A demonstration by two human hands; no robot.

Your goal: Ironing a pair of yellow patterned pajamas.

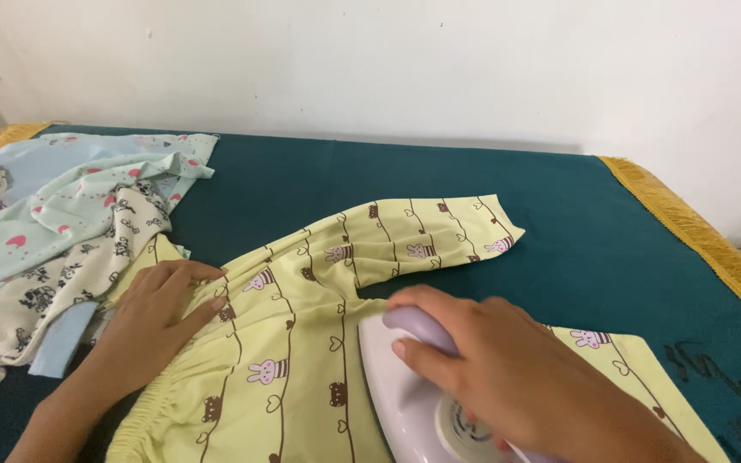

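A yellow child's garment (319, 343) with small bunny and bear prints lies spread on a dark teal cloth (439, 180). My left hand (152, 313) rests flat on the garment's left side, near its gathered edge, fingers together pressing the fabric down. My right hand (516, 369) grips the lilac handle of a white clothes iron (400, 390), which sits on the garment's lower middle. One sleeve or leg (439, 231) stretches toward the upper right.
A pile of other clothes (53, 223), pale mint with red prints and cream with black prints, lies at the left. The teal cloth has a gold fringe (705, 240) along its right edge. A white wall stands behind.
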